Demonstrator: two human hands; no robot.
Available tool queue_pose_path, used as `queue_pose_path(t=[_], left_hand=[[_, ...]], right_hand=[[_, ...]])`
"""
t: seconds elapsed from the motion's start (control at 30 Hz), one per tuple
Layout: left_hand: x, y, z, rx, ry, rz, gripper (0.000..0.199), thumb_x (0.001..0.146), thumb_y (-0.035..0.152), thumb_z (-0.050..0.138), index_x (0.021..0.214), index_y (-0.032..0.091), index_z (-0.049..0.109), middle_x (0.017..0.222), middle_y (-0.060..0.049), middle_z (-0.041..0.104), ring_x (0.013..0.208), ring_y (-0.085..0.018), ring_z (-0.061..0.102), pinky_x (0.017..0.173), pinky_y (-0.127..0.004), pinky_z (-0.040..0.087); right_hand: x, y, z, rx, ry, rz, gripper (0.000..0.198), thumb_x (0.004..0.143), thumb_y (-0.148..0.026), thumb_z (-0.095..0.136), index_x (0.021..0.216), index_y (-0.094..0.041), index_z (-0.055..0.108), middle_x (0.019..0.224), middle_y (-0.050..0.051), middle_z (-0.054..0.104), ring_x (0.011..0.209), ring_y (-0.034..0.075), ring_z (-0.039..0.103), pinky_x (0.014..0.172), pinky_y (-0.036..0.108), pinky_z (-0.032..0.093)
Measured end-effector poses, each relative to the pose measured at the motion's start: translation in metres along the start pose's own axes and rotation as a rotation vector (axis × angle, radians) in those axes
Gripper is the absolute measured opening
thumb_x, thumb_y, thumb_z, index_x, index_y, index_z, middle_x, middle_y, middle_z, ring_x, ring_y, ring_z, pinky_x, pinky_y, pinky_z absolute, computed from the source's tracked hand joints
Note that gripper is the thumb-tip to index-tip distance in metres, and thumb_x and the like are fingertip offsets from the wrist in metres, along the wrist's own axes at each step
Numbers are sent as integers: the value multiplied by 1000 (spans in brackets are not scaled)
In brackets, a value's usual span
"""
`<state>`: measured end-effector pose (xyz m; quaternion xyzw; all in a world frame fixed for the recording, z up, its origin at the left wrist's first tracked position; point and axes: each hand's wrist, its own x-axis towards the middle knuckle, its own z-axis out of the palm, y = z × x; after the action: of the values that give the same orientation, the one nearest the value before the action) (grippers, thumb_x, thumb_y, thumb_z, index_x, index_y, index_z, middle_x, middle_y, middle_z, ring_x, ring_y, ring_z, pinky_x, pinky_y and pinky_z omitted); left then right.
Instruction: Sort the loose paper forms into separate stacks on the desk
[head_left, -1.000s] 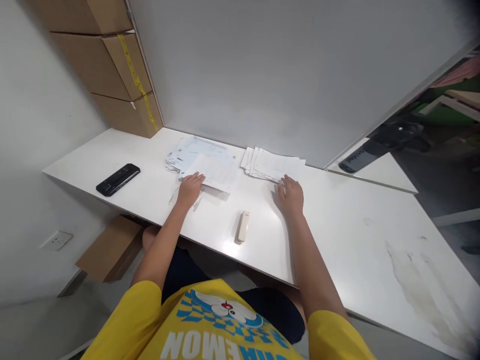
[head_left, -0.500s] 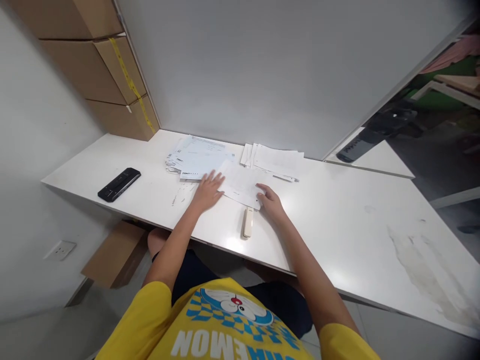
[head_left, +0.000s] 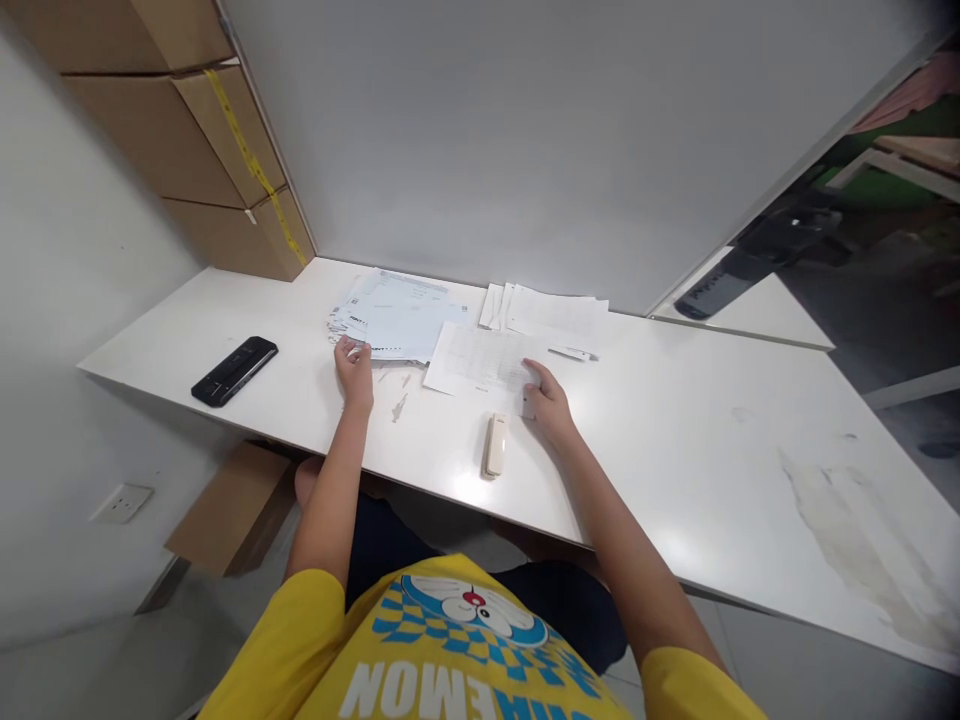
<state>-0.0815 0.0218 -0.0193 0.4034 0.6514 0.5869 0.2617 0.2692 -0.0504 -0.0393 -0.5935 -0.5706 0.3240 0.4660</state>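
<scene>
Here we cannot read the print on the sheet (head_left: 480, 360); our right hand (head_left: 550, 405) covers its near corner, fingers flat on it. Since half a second ago, our left hand (head_left: 354, 366) has left that sheet and now rests, loosely curled, at the paper stack (head_left: 397, 315) on the surface (head_left: 675, 450), beyond the stapler (head_left: 495, 445).

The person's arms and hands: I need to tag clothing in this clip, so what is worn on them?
Both the left hand and right hand are bare, with no gloves, and the forearms are uncovered. Short yellow sleeves of a cartoon-print T-shirt cover only the upper arms.
</scene>
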Motion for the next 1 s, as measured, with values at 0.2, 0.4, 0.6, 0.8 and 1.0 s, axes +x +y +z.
queue_pose_path(t=[0.2, 0.4, 0.6, 0.8, 1.0], left_hand=[[4, -1, 3, -406, -129, -201, 70, 76, 17, 79, 138, 25, 48, 120, -8, 57, 84, -10, 65, 81, -25, 53], [-23, 13, 21, -169, -101, -81, 70, 69, 12, 82, 132, 25, 53, 126, -8, 48, 83, -10, 62, 82, -26, 52], [-47, 41, 31, -408, -13, -268, 51, 66, 0, 74, 110, 23, 61, 110, -3, 55, 76, -7, 60, 73, -20, 50], [-57, 64, 2, -620, -51, -378, 41, 72, -2, 64, 105, 21, 60, 89, 0, 60, 63, -5, 55, 62, -15, 46], [-83, 65, -58, -752, -165, -567, 25, 75, 2, 55, 94, 18, 60, 74, 0, 61, 49, -7, 49, 44, -17, 40]], right_hand=[[2, 8, 9, 189, 64, 22, 91, 83, -34, 53, 162, -27, 9, 142, 12, 56, 126, 25, 58, 110, 48, 42], [4, 4, 11, 183, 59, 45, 92, 82, -32, 51, 163, -25, 8, 138, 12, 60, 121, 25, 62, 110, 50, 43], [5, 1, 10, 201, 34, 53, 88, 83, -28, 51, 162, -23, 12, 146, 14, 54, 129, 25, 56, 113, 51, 39], [5, 4, 7, 218, 37, 49, 83, 84, -25, 51, 161, -27, 19, 141, 12, 58, 125, 25, 58, 112, 52, 40], [3, 4, 11, 222, 55, 46, 82, 83, -23, 52, 160, -29, 22, 136, 11, 61, 119, 24, 61, 108, 52, 44]])
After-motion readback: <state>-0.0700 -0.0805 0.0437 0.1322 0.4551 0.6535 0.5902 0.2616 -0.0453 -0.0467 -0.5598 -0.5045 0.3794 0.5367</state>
